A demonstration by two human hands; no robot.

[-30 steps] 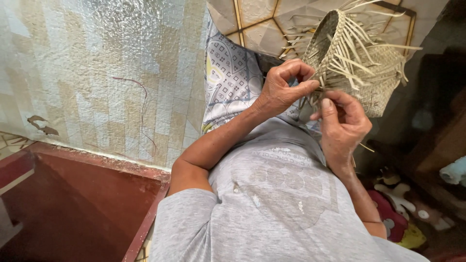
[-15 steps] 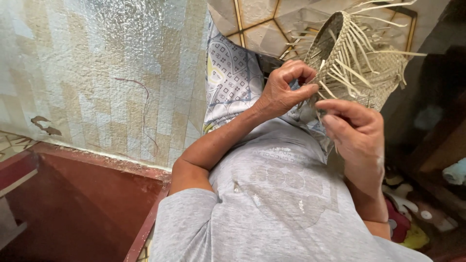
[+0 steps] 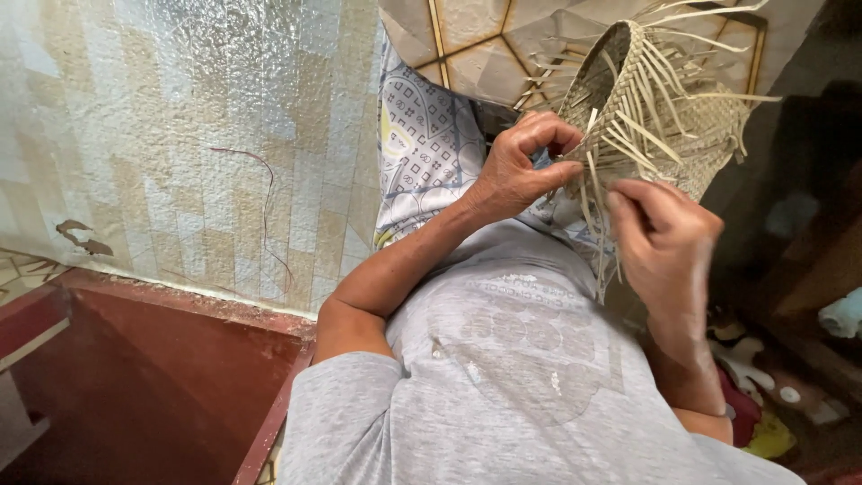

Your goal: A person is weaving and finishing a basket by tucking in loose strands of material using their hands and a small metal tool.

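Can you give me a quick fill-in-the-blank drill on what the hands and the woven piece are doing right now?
1. The left hand pinches the edge of a half-woven ____ made of pale straw strips.
2. The right hand holds loose strips that hang ____ from the piece.
3. The person's shirt is ____ in colour.
4. Behind the left hand lies a patterned ____.

Missing words: basket; down; grey; cushion

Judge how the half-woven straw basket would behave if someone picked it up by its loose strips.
The half-woven basket is probably light: the left hand steadies it by the rim alone. The loose strips look thin and springy, so they would likely bend rather than carry it. The woven wall seems to keep its curve, so fairly stiff; the right hand works beside it.
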